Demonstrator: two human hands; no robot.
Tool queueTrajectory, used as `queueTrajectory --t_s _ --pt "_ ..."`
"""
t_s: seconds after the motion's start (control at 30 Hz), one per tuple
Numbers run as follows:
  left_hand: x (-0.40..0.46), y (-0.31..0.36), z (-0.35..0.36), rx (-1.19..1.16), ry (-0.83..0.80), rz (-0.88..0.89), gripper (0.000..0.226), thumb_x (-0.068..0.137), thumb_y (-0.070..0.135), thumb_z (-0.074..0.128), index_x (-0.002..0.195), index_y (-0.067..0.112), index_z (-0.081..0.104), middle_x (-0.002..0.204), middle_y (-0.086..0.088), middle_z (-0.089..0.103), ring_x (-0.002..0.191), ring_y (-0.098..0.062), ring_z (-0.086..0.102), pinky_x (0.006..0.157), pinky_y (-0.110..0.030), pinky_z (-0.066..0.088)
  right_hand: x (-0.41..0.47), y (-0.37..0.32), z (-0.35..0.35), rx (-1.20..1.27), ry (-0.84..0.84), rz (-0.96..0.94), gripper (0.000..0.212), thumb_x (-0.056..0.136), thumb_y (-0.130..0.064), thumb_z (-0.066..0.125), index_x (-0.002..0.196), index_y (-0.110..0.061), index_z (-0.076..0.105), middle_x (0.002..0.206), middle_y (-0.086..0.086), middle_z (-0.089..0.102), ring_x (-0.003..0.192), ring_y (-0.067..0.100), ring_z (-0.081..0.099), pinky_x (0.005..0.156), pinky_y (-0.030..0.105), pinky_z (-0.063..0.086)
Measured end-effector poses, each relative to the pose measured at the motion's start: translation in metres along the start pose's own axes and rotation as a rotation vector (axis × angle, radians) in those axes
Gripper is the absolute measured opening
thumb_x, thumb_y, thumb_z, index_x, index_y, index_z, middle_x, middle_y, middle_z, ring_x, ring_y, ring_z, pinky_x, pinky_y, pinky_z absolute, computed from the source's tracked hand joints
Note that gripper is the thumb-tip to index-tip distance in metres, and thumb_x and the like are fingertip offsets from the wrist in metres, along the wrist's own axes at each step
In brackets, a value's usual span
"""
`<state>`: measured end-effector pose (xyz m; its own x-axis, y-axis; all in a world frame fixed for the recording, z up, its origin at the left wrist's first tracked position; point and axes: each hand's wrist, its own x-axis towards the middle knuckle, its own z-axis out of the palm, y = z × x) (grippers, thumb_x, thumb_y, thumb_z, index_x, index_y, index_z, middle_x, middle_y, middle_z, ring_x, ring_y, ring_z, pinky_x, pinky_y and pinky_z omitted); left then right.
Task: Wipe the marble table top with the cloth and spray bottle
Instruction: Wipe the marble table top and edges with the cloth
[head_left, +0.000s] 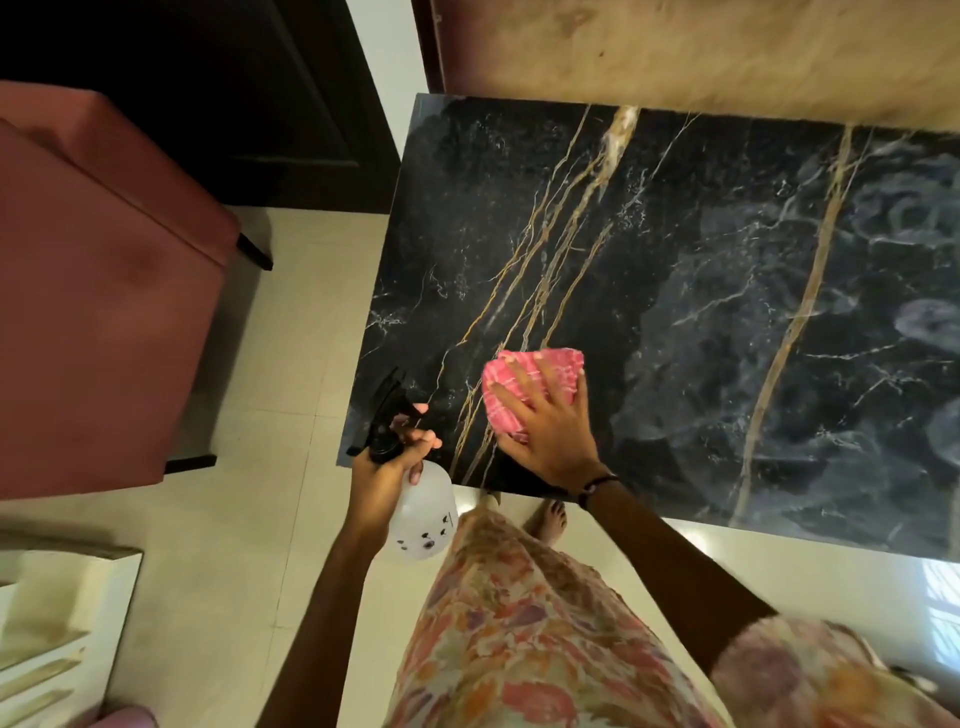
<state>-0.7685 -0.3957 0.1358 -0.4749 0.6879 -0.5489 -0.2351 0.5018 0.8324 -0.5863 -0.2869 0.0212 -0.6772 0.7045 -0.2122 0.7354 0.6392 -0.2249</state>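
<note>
Your right hand (545, 421) presses the cloth (530, 384) flat, fingers spread, near the bench (701, 270) front-left corner. Left hand (387, 467) grips the spray bottle (423, 514) beyond the edge. Risk: spray hitting the floor (291, 519).

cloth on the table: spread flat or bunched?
Bunched. The pink cloth sits as a folded wad under the right hand, whose spread fingers press it onto the marble table top near its front left corner.

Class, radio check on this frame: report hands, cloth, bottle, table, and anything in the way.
Right hand flat on cloth, near left corner of table. Left hand grips bottle, off table edge. Smears at right. Nothing in the way.
</note>
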Motion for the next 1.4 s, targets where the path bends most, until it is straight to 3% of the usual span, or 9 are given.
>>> queueTrajectory --t_s 0.17,0.3,0.43,0.57,0.77,0.87,1.03,1.17,1.4 --pt "-0.011 -0.011 -0.004 0.002 0.042 -0.062 0.011 0.083 0.009 0.067 0.074 0.016 0.066 0.071 -0.016 0.053 0.046 -0.008 0.046 0.078 -0.034 0.042 -0.002 -0.061 0.017 0.023 -0.013 -0.267 0.061 0.088 -0.061 0.042 0.142 -0.033 0.04 0.154 0.002 0.035 0.144 0.035 0.023 0.104 0.075 0.018" --pt "-0.02 -0.016 -0.006 -0.027 0.043 -0.041 0.008 0.084 0.009 0.066 0.08 0.016 0.068 0.078 -0.019 0.054 0.044 -0.008 0.043 0.079 -0.033 0.042 -0.048 -0.031 0.023 -0.019 0.018 -0.383 0.062 0.087 -0.066 0.042 0.142 -0.038 0.039 0.15 -0.001 0.041 0.14 0.032 0.033 0.108 0.072 0.015" --pt "-0.026 -0.02 -0.008 -0.064 0.058 -0.025 0.012 0.086 0.006 0.063 0.079 0.015 0.067 0.078 -0.017 0.058 0.041 -0.004 0.046 0.072 -0.029 0.043 -0.065 0.027 0.01 -0.022 0.034 -0.254 0.06 0.088 -0.064 0.039 0.139 -0.032 0.041 0.149 0.004 0.042 0.141 0.035 0.03 0.105 0.073 0.022" --pt "-0.026 -0.023 -0.013 -0.072 0.049 -0.002 0.011 0.085 0.005 0.064 0.086 0.016 0.067 0.081 -0.01 0.065 0.044 -0.007 0.044 0.073 -0.029 0.044 -0.028 0.009 -0.001 0.001 -0.012 -0.047 0.063 0.086 -0.063 0.037 0.139 -0.031 0.045 0.15 0.008 0.04 0.142 0.037 0.028 0.104 0.076 0.019" --pt "-0.016 -0.02 -0.01 -0.051 0.012 -0.027 0.014 0.085 0.004 0.063 0.075 0.013 0.066 0.071 -0.007 0.066 0.042 -0.006 0.046 0.081 -0.034 0.044 -0.037 -0.037 0.015 -0.011 -0.005 -0.17 0.06 0.09 -0.063 0.034 0.14 -0.031 0.044 0.149 0.004 0.042 0.14 0.036 0.032 0.108 0.072 0.011" --pt "-0.006 -0.016 -0.004 -0.032 -0.033 -0.039 0.015 0.086 0.003 0.062 0.078 0.015 0.065 0.06 0.002 0.065 0.051 -0.008 0.053 0.087 -0.033 0.047 -0.086 -0.007 0.024 -0.065 0.01 -0.184 0.062 0.091 -0.065 0.033 0.146 -0.035 0.034 0.156 0.001 0.03 0.146 0.032 0.017 0.112 0.069 0.009" --pt "0.002 -0.008 0.01 0.014 -0.149 0.015 0.017 0.084 -0.003 0.062 0.088 0.013 0.066 0.071 -0.006 0.062 0.044 -0.008 0.042 0.065 -0.023 0.048 -0.127 0.065 0.011 -0.064 0.058 0.063 0.067 0.092 -0.066 0.025 0.151 -0.035 0.022 0.16 0.002 0.019 0.148 0.03 0.01 0.107 0.069 0.019" --pt "0.002 -0.004 0.035 0.024 -0.225 0.023 0.017 0.085 -0.006 0.059 0.097 0.006 0.065 0.06 0.004 0.063 0.046 -0.005 0.048 0.058 -0.011 0.048 -0.076 0.054 0.002 -0.032 0.049 0.254 0.07 0.09 -0.069 0.027 0.15 -0.034 0.026 0.161 0.0 0.016 0.148 0.03 0.008 0.11 0.071 0.009" --pt "-0.006 -0.005 0.074 0.055 -0.285 -0.007 0.012 0.084 -0.005 0.061 0.095 -0.001 0.066 0.06 0.001 0.064 0.054 -0.018 0.041 0.058 -0.01 0.048 -0.12 0.034 0.022 -0.05 0.08 -0.016 0.064 0.091 -0.059 0.039 0.149 -0.034 0.028 0.159 0.0 0.023 0.147 0.03 0.014 0.11 0.068 0.015"
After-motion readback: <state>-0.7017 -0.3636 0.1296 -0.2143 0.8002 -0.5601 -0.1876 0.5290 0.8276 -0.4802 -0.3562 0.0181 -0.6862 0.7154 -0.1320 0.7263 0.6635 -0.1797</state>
